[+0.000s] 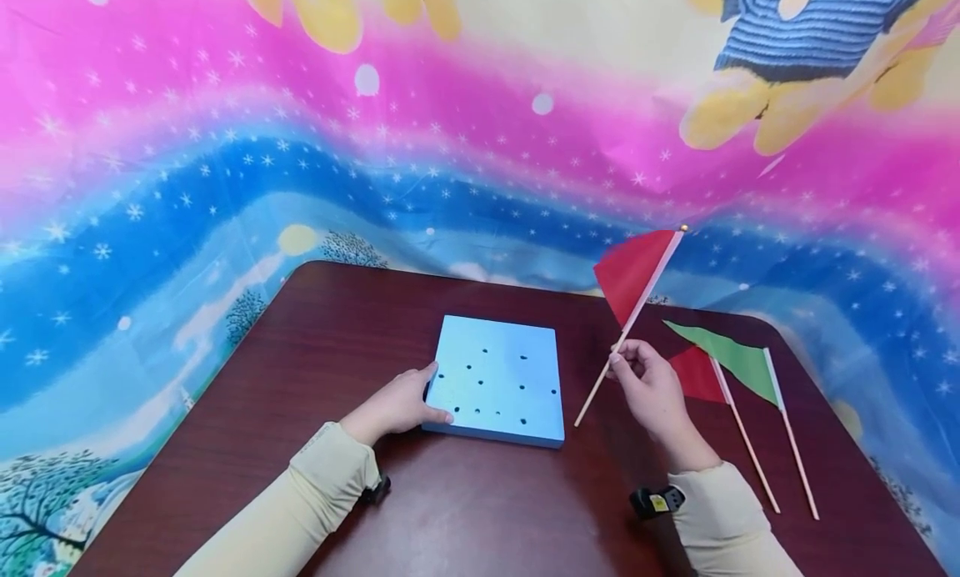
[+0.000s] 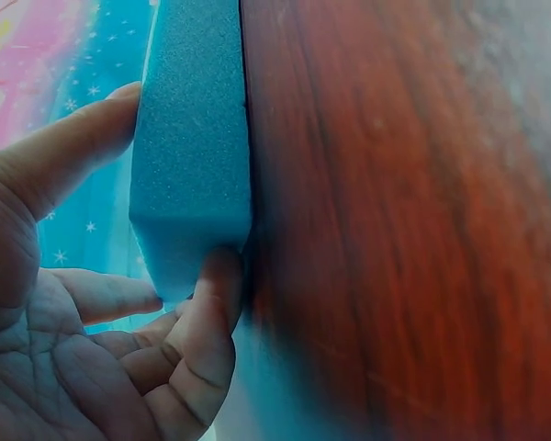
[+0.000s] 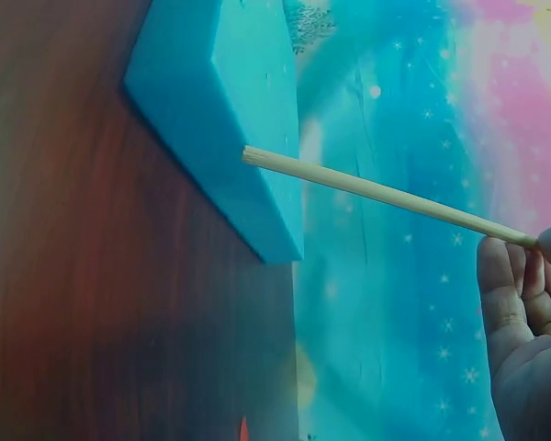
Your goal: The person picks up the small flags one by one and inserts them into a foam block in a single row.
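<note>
A light-blue foam block [image 1: 501,343] with several small holes in its top lies flat on the table. My left hand [image 1: 397,403] grips its near left corner. In the left wrist view the thumb [image 2: 92,138] rests along the top edge, and the curled fingers [image 2: 222,285] press the block's side. My right hand [image 1: 651,385] pinches the wooden stick of a small red flag [image 1: 637,273] between thumb and fingers. The flag leans with its gold tip up and to the right. Its bare lower end [image 3: 257,154] hangs to the right of the block.
On the right side of the table lie a green flag [image 1: 738,364] and another red flag [image 1: 699,375], sticks pointing toward the near edge. Behind the dark wooden table [image 1: 360,310] hangs a colourful printed cloth [image 1: 480,177].
</note>
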### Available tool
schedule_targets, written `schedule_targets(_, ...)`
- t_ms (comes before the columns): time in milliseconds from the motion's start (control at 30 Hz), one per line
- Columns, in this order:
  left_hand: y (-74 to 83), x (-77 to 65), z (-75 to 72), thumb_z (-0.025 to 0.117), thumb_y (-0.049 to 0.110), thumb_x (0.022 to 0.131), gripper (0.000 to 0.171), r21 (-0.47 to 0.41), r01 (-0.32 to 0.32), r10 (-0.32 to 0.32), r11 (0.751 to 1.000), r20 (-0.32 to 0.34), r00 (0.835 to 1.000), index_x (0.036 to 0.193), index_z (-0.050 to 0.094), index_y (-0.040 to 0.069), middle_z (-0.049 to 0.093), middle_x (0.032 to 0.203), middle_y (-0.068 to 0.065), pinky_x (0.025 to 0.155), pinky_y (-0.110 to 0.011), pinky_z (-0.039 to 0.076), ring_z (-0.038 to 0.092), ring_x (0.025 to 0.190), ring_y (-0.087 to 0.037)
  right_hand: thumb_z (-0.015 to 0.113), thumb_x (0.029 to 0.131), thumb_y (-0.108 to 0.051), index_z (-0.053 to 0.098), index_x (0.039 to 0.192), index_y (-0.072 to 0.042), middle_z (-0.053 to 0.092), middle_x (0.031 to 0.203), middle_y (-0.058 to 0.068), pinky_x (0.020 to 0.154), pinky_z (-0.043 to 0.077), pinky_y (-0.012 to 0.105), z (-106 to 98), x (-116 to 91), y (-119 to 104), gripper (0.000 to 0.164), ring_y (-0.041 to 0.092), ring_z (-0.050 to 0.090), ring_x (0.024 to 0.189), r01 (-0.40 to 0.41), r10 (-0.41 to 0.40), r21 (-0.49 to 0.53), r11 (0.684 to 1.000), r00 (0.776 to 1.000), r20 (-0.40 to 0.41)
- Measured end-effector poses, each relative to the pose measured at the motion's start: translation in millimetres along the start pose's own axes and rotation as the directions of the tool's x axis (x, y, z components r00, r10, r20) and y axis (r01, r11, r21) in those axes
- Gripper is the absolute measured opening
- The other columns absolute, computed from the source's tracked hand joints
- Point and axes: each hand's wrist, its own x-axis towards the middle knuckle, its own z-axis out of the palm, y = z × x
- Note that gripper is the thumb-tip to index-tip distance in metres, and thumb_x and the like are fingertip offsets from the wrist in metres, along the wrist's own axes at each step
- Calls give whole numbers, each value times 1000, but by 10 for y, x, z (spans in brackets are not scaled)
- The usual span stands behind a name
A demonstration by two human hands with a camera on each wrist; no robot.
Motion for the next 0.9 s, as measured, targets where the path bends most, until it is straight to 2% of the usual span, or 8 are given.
schedule_targets(267, -17, 11, 5, 87, 35, 85, 100, -4, 5, -5, 1000, 7, 1000, 160, 32, -2, 43, 155, -28, 112, -52, 37, 40, 144, -41, 60, 106, -10, 61, 117, 3, 66, 102, 21, 77, 51, 17, 137, 40, -77, 18, 11, 65, 84, -5, 4, 5, 1000, 999, 42)
schedule_targets(500, 0, 5, -36, 87, 35, 85, 99, -2, 2, -2, 1000, 6, 1000, 160, 33, -2, 43, 155, -28, 113, -52, 36, 39, 144, -41, 59, 105, -6, 61, 114, 4, 66, 100, 22, 78, 53, 20, 323, 95, -138, 14, 20, 67, 86, -6, 5, 27, 1000, 998, 58)
schedule_targets(667, 19, -5, -46, 87, 34, 85, 99, -12, -5, 5, 1000, -5, 1000, 160, 32, -2, 43, 155, -28, 113, -51, 37, 40, 144, -40, 59, 105, -6, 62, 114, 3, 67, 99, 19, 78, 53, 19, 435, 141, -210, 13, 17, 66, 84, 9, -10, 16, 1000, 999, 51)
schedule_targets(900, 16, -18, -12, 88, 32, 85, 99, -28, -3, 3, 1000, -2, 1000, 159, 33, -3, 44, 154, -28, 112, -51, 38, 41, 143, -40, 60, 104, -4, 62, 112, 4, 68, 96, 18, 76, 52, 17, 582, 136, -272, 12, 34, 68, 90, 26, -26, 12, 1000, 997, 73)
